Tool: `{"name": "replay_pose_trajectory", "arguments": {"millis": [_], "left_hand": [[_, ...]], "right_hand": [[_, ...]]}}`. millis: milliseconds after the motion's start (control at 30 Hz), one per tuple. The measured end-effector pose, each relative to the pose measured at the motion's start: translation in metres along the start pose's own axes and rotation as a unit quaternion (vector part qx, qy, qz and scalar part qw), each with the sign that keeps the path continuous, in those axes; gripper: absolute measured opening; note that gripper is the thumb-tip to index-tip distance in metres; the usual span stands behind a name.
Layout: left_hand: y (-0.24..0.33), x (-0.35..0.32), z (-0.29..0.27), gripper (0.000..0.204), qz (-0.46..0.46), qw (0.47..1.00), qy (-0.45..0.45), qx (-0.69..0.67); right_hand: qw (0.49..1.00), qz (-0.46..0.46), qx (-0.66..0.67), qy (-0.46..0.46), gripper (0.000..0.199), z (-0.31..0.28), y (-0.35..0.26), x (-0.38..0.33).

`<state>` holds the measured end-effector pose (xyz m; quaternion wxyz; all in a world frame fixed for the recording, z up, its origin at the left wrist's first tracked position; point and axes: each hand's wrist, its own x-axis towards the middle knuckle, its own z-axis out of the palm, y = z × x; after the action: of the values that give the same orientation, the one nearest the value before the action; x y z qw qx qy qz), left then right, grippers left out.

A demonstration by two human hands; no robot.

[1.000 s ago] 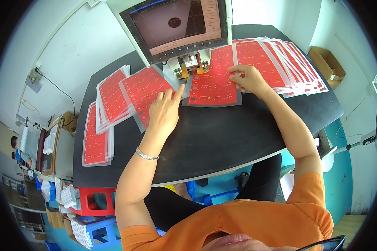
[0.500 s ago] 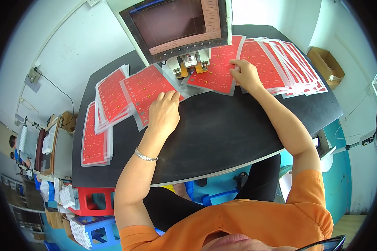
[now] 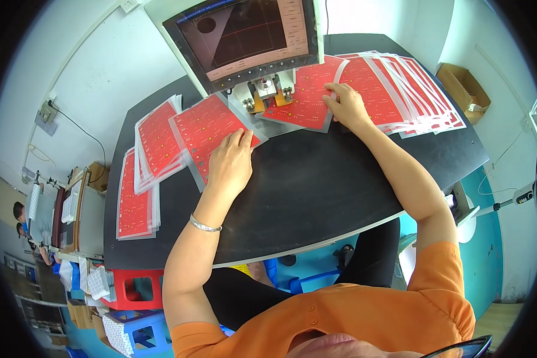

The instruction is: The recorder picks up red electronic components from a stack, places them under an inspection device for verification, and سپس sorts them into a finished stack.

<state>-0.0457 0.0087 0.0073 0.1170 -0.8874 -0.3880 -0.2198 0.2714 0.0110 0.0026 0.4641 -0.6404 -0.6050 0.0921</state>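
Under the machine head [image 3: 265, 94] lies a red printed sheet [image 3: 307, 101] with clear margins, its left corner beneath the metal fittings. My right hand [image 3: 347, 107] pinches this sheet's right edge, fingers bent. To the left, another red sheet [image 3: 206, 128] rests on the table at a slant. My left hand [image 3: 231, 162] lies on its right part, palm down with fingers stretched out. The machine's screen [image 3: 235, 36] shows a dark circle, a lighter band and a red line.
Fanned red sheets [image 3: 394, 95] cover the table's right side. More red sheets lie at the left, in an upper pile [image 3: 159, 140] and a lower pile [image 3: 135, 203]. A cardboard box [image 3: 462, 92] stands beyond the right edge. Red [image 3: 138, 286] and blue stools [image 3: 138, 331] stand at lower left.
The sheet under the machine has shifted slightly left with my right hand. My left hand has slid a little left and down. The screen, plain before, now shows a circle and a band.
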Motion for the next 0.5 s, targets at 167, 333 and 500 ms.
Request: {"name": "replay_pose_trajectory", "arguments": {"millis": [167,333,500], "left_hand": [[0.008,-0.001,-0.008,0.033,0.006,0.999,-0.029,0.011],[0.041,-0.008,-0.021,0.032,0.046,0.998,-0.030,-0.019],[0.074,-0.021,-0.037,0.033,0.107,0.993,-0.040,-0.033]], "right_hand": [[0.998,-0.041,-0.036,0.014,0.038,0.002,0.005,0.000],[0.995,-0.024,-0.096,0.002,0.033,-0.024,0.014,0.016],[0.967,0.013,-0.253,-0.023,0.034,-0.092,0.028,0.016]]}}
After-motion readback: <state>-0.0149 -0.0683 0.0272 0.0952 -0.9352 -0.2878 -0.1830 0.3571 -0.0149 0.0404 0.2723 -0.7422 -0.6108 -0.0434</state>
